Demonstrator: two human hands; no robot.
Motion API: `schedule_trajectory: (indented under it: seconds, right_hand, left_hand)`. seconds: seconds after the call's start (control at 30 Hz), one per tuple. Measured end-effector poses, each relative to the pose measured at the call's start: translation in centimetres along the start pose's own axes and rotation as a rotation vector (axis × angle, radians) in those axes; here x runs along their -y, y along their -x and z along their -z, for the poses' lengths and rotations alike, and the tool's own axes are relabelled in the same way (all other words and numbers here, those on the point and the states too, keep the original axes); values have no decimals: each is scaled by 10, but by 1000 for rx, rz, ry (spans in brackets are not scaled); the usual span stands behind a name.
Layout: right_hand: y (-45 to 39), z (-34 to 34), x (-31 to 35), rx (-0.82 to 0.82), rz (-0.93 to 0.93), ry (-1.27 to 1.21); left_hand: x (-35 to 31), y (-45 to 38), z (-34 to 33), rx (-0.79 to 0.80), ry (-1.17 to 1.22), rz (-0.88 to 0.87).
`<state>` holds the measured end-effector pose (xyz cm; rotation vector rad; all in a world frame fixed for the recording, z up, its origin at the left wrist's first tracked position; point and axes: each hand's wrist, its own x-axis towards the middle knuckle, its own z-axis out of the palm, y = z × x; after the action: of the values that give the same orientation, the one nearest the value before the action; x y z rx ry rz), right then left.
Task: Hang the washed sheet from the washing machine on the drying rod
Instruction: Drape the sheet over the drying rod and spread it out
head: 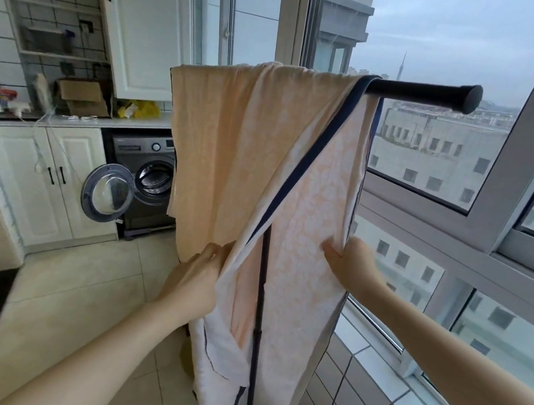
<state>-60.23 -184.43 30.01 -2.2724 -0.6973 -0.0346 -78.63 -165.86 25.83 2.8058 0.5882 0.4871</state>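
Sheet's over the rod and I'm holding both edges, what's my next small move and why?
Probably pull the edges apart: the sheet drapes bunched over the rod, left hand and right hand gripping it, bare rod remaining at the end.

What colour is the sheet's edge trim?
Dark navy trim on the peach floral-patterned sheet; head view.
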Motion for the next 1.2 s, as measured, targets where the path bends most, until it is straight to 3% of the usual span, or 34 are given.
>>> schedule_trajectory:
  seconds: [0.07, 0.17, 0.23, 0.47, 0.73, 0.9, 1.0, 1.2]
  right_hand:
    - [4, 1, -3, -2, -22, -4]
    - [9, 5, -11, 0, -45, -20]
    - [14, 9, -16, 9, -46, -26]
    - [25, 33, -17, 6, 101, -331]
    - [21, 62, -4, -149, 191, -381]
    - [30, 70, 2, -139, 250, -455]
    - [32, 74, 6, -153, 275, -468]
    - [35, 84, 14, -160, 364, -372]
  left_hand:
    - [-6, 0, -1, 148, 146, 62]
    - [-19, 0, -5, 350, 354, 17]
    - [-29, 1, -7, 376, 422, -4]
    - [-62, -14, -15, 11, 508, -15]
    - [-118, -53, 14, -325, 607, -181]
    - [-139, -67, 36, -620, 366, -354]
    - [-144, -74, 43, -640, 253, -340]
    - [-151, -87, 49, -587, 352, -257]
